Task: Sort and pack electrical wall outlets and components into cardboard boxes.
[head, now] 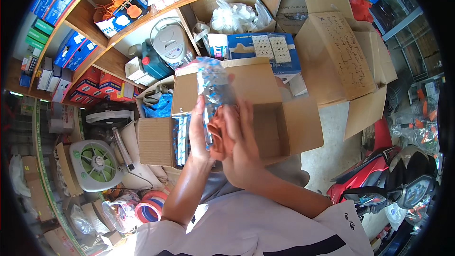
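My left hand [199, 131] grips a long item in clear plastic wrap with blue print [212, 81], held upright above an open cardboard box. My right hand [241, 145] presses an orange-brown cloth [221, 128] against the wrapped item's lower part. Motion blurs the right fingers, and what is inside the wrap cannot be made out. Below the hands stands the open cardboard box [302, 126] with its flaps spread. Several blue-and-white wrapped packs [182, 138] fill its left side, while bare cardboard shows on the right.
Wooden shelves [142, 21] with boxed goods curve along the back and left. A green box fan [96, 165] stands at left. Behind the box are a blue carton [245, 44] and a large cardboard carton with handwriting [334, 53]. A red motorbike [369, 174] is parked at right.
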The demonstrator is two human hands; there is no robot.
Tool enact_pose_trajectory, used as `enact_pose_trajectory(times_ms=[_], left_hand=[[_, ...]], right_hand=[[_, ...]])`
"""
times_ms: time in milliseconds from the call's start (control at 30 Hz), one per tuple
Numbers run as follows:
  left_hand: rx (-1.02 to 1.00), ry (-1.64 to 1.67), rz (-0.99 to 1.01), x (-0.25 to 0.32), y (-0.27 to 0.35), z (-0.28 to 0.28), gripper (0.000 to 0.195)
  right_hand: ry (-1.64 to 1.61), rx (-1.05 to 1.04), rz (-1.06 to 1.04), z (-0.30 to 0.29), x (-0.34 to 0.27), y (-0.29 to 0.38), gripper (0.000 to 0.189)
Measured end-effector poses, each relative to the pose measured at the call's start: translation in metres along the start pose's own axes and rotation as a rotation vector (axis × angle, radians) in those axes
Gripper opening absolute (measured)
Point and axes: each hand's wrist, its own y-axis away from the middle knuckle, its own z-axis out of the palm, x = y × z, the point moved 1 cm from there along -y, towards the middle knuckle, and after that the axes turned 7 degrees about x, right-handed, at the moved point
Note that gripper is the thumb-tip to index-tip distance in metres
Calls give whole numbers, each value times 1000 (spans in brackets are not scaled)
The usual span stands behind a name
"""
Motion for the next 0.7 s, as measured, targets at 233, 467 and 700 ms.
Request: enact_pose_trajectory(times_ms=[233, 467, 700], left_hand=[[-360, 49, 31, -3, 9, -12, 53], [-139, 24, -32, 9, -3, -3, 53], [-165, -804, 670, 18, -28, 23, 64]], right_hand=[[473, -5, -391, -16, 1, -71, 43], [-378, 72, 440, -13, 20, -63, 35], [-571, -79, 816, 0, 8, 7, 41]])
